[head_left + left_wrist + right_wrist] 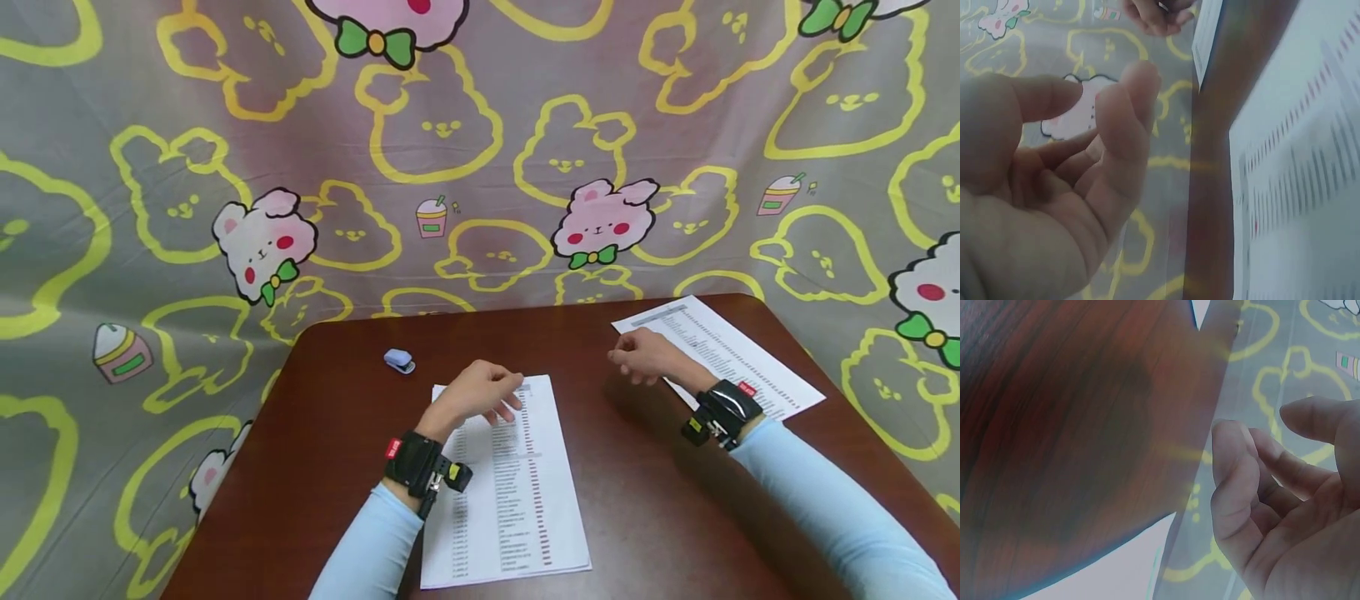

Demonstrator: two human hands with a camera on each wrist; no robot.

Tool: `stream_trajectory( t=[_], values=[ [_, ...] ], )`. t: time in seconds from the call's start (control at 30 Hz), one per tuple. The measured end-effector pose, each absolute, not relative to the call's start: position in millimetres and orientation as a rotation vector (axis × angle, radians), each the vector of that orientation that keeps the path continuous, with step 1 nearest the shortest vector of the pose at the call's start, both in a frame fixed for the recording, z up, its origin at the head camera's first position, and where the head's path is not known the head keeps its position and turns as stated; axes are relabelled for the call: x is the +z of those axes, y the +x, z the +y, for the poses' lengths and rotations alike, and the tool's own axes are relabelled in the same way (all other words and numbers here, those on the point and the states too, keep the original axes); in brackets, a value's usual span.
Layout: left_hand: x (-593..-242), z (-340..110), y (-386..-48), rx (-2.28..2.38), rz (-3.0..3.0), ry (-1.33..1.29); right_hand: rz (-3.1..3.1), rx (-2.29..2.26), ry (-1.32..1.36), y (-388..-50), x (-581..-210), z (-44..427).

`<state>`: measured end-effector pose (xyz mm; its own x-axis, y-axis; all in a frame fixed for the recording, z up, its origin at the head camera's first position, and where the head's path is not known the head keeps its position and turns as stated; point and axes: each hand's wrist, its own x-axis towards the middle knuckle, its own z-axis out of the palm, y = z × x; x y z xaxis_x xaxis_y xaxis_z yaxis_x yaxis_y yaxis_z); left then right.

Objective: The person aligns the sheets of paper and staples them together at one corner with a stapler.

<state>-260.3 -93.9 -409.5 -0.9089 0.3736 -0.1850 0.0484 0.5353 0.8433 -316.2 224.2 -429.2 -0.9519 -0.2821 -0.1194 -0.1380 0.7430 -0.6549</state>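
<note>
My left hand (480, 392) hovers over the upper part of a stack of printed sheets (502, 500) in the middle of the table. Its fingers are loosely bent, and the left wrist view shows nothing between thumb and fingers (1119, 125). To the right, my right hand (643, 357) hangs above the table beside the left edge of another printed sheet (720, 350), which lies at an angle. The right wrist view shows that hand's relaxed fingers (1232, 487) holding nothing. A small pale-blue stapler (400, 360) sits behind and left of the stack.
The dark brown wooden table (337, 433) ends at the back against a grey curtain (480, 192) with yellow cartoon outlines. Both wrists wear black camera straps (414, 462). The right sheet lies near the table's right edge.
</note>
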Motion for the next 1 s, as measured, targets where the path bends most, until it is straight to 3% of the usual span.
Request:
stream_trajectory(
  t=[0.63,1.0],
  values=[
    [-426.5,-3.2,-276.3,1.509,2.311,0.230,2.879,-0.913,-0.250,-321.8,-438.9,270.8],
    [-435.1,21.9,-284.2,1.661,2.133,0.120,2.870,-0.851,-0.121,-323.8,-439.9,301.4]
  ],
)
